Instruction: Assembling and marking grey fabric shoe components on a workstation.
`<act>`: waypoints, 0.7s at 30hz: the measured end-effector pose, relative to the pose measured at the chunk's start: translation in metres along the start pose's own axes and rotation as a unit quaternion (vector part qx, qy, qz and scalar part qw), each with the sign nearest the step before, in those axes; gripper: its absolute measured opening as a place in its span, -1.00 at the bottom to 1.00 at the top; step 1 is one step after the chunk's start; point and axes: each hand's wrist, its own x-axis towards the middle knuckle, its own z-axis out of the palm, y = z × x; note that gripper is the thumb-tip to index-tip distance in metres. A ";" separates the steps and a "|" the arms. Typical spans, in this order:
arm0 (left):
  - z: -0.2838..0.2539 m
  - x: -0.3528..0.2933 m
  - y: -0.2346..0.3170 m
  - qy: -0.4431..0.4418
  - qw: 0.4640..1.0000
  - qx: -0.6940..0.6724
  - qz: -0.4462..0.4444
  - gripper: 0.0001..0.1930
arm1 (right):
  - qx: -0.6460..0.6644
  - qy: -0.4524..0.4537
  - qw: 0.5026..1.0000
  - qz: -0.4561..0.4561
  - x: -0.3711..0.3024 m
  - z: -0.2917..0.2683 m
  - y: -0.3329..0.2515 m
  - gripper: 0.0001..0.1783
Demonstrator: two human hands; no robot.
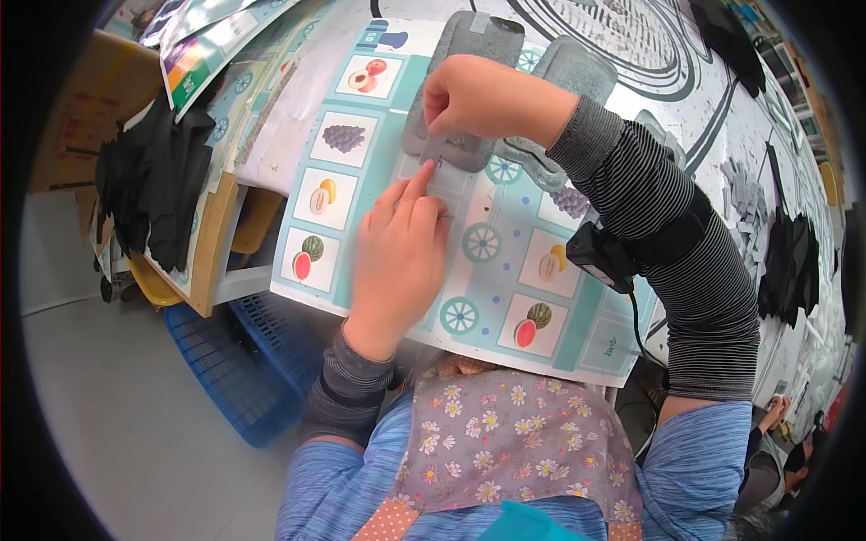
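My right hand (465, 97) is closed in a pinch above a grey, rounded fabric pad (492, 54). A pale, see-through strip (434, 149) runs down from its fingers over the pad's lower end. Just below, my left hand (401, 257) lies palm down, its index finger stretched out to touch the strip's lower end and the other fingers loosely bent. A small light tab (480, 22) shows at the pad's far end. To the right lie more grey pads (577, 68), partly hidden by my right forearm. Under everything is a printed fruit sheet (368, 185).
Black fabric pieces (153, 185) hang off a wooden-edged table at left, near a glossy coloured packet (203, 59). Blue plastic baskets (239, 379) stand on the floor below. Grey strips (744, 194) and black pieces (789, 270) lie at right. Another person (767, 464) sits at the lower right.
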 end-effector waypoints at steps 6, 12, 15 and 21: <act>-0.001 0.000 0.000 -0.008 1.000 0.000 -0.005 -0.86 | -0.002 0.011 1.000 0.000 0.003 0.005 0.001 -0.88; 0.002 0.000 -0.001 0.014 0.999 0.040 0.020 -0.86 | -0.048 0.027 0.998 0.013 0.004 0.006 -0.003 -0.94; 0.001 -0.002 0.002 -0.011 1.000 0.008 -0.015 -0.86 | -0.048 0.026 0.999 -0.001 0.002 0.005 -0.004 -0.88; 0.002 -0.003 0.000 -0.014 1.000 0.014 -0.014 -0.86 | -0.061 0.020 0.998 -0.026 0.005 0.004 0.000 -0.89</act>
